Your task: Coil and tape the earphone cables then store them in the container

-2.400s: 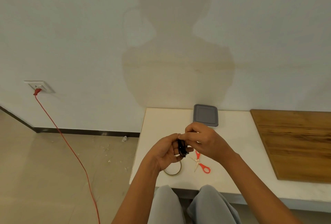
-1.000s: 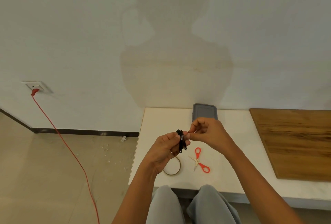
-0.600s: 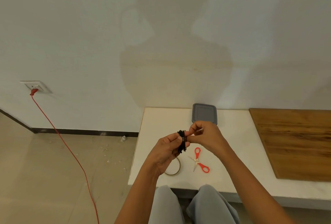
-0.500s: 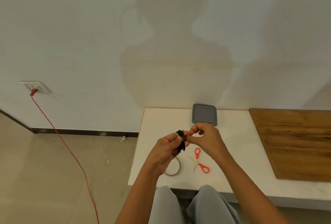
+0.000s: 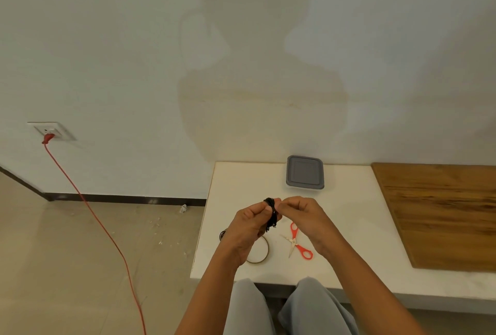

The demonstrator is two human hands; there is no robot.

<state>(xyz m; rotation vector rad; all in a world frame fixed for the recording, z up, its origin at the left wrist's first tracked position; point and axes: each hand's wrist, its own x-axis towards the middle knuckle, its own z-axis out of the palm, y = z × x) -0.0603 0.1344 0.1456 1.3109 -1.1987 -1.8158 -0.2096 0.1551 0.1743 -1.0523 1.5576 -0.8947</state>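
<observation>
— What does our grip hold?

— Our left hand (image 5: 249, 223) pinches the coil (image 5: 272, 211) between thumb and fingers, closed round its middle. Our right hand (image 5: 303, 214) is curled narrow, its fingertips nipping the coil's upper right edge. Whether a sticky strip sits under them is too small to tell.

— How does the coil lie?

— We hold it above the table (image 5: 349, 227), strands bunched flat. Its long axis runs from near us up toward the wall.

— And the way onward?

— The container (image 5: 305, 172) stands beyond both hands, by the wall and slightly to the right, with its lid on. The coil is on the near side of it, well apart, and our right hand is the nearer one. We judge the right should lift the lid while the left carries the coil across.

— What lies beneath?

— The tape roll (image 5: 261, 257) lies under our left wrist. The scissors (image 5: 295, 243) are just beside it, below the right hand, and both lie flat on the table.
</observation>
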